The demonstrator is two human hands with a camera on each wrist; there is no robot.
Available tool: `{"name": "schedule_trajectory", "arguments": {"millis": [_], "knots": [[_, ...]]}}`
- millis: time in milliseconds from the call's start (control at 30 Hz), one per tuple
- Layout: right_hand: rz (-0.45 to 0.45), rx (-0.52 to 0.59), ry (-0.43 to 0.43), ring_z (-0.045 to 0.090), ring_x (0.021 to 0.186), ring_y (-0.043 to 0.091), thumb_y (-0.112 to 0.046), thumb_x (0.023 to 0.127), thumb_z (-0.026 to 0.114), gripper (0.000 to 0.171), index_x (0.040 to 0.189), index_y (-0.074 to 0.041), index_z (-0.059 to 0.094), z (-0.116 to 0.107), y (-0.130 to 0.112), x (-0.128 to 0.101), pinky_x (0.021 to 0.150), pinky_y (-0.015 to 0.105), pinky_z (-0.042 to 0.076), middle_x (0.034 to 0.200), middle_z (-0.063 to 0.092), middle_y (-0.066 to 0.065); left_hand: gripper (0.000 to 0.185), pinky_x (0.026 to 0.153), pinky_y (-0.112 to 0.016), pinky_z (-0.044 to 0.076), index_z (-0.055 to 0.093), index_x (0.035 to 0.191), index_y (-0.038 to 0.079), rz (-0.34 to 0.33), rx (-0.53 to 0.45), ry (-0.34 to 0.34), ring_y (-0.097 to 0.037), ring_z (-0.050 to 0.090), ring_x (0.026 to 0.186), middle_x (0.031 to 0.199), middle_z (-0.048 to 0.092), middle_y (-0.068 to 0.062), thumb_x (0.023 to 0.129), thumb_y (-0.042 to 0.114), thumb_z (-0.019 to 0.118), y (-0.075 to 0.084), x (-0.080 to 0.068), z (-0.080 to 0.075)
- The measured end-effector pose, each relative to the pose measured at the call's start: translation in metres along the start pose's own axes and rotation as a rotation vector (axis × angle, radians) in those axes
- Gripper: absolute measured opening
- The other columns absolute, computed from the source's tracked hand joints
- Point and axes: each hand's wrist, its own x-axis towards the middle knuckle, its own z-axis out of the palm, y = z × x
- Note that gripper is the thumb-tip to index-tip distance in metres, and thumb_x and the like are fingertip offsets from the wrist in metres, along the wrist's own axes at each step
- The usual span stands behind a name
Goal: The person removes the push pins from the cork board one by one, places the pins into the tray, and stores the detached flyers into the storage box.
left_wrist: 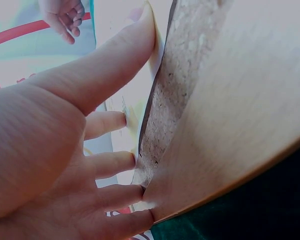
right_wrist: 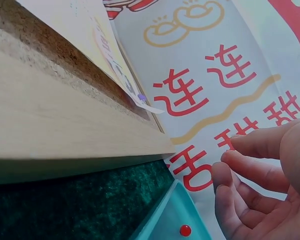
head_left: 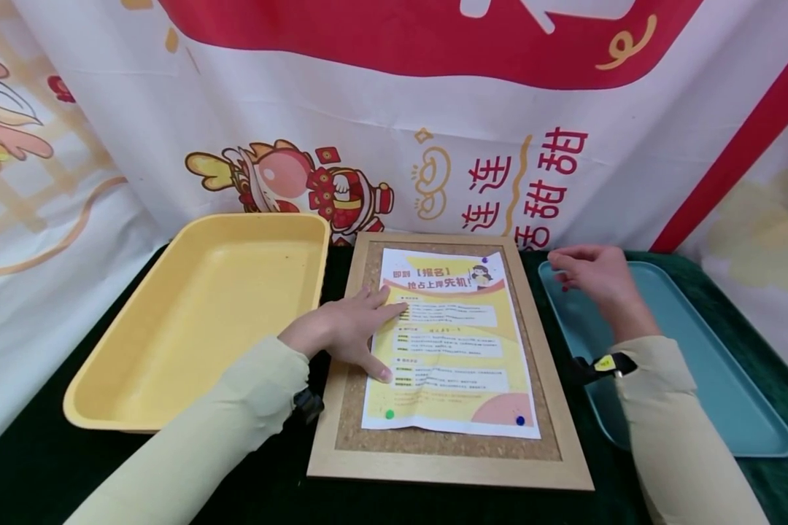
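My left hand [head_left: 351, 324] lies spread over the left edge of a yellow printed flyer [head_left: 453, 335] on a wood-framed corkboard [head_left: 357, 430]. Its thumb and fingertips press the paper, as the left wrist view also shows. A purple pushpin [head_left: 484, 260] sits at the flyer's top right, a green pushpin [head_left: 389, 414] at bottom left and a blue pushpin [head_left: 520, 421] at bottom right. Over the far left corner of a blue tray [head_left: 709, 364] hovers my right hand [head_left: 594, 277], fingers loosely bent with nothing visible between them. Beneath it, a red pushpin [right_wrist: 185, 230] shows in the tray.
A large yellow tray [head_left: 236, 292] stands left of the corkboard, close to its frame. Dark green cloth [head_left: 263, 488] covers the table. Behind everything hangs a white and red printed banner [head_left: 394, 102]. The flyer's top right corner lifts slightly off the cork.
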Motion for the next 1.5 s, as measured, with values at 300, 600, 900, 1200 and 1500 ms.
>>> {"name": "schedule_trajectory", "arguments": {"millis": [300, 600, 900, 1200, 1500], "knots": [[-0.015, -0.007, -0.007, 0.064, 0.119, 0.032, -0.048, 0.107, 0.061, 0.06, 0.149, -0.006, 0.06, 0.008, -0.004, -0.003, 0.096, 0.037, 0.057, 0.147, 0.06, 0.02, 0.113, 0.132, -0.06, 0.018, 0.02, 0.172, 0.024, -0.004, 0.005, -0.006, -0.043, 0.002, 0.167, 0.181, 0.001, -0.013, 0.086, 0.059, 0.083, 0.0, -0.001, 0.0], [-0.038, -0.002, -0.032, 0.065, 0.118, 0.032, -0.047, 0.106, 0.062, 0.056, 0.148, -0.009, 0.062, 0.021, -0.013, -0.008, 0.106, 0.045, 0.054, 0.148, 0.06, 0.019, 0.112, 0.132, -0.061, 0.019, 0.02, 0.172, 0.024, 0.001, 0.005, -0.005, -0.044, 0.003, 0.166, 0.181, 0.001, -0.014, 0.086, 0.06, 0.083, -0.002, 0.001, 0.0], [-0.081, -0.015, -0.054, 0.064, 0.117, 0.032, -0.033, 0.108, 0.064, 0.043, 0.143, -0.009, 0.066, 0.035, -0.032, -0.014, 0.105, 0.047, 0.053, 0.146, 0.061, 0.017, 0.112, 0.133, -0.06, 0.018, 0.019, 0.172, 0.023, 0.001, -0.005, -0.002, -0.044, 0.002, 0.167, 0.181, 0.0, -0.013, 0.087, 0.059, 0.083, -0.002, 0.0, -0.002], [-0.076, -0.069, -0.103, 0.062, 0.113, 0.032, -0.024, 0.107, 0.066, 0.039, 0.142, -0.008, 0.066, 0.049, -0.038, 0.004, 0.096, 0.041, 0.055, 0.141, 0.063, 0.018, 0.112, 0.133, -0.06, 0.017, 0.019, 0.172, 0.024, -0.005, -0.003, -0.004, -0.043, 0.002, 0.167, 0.181, 0.0, -0.013, 0.086, 0.058, 0.083, -0.001, 0.001, -0.002], [-0.085, -0.138, -0.114, 0.057, 0.123, 0.033, -0.017, 0.104, 0.068, 0.035, 0.137, -0.007, 0.069, 0.063, -0.042, 0.019, 0.106, 0.048, 0.053, 0.138, 0.063, 0.019, 0.112, 0.132, -0.061, 0.017, 0.019, 0.172, 0.024, 0.002, -0.009, -0.012, -0.044, 0.001, 0.167, 0.181, -0.001, -0.013, 0.087, 0.058, 0.083, -0.001, 0.001, 0.0]]}}
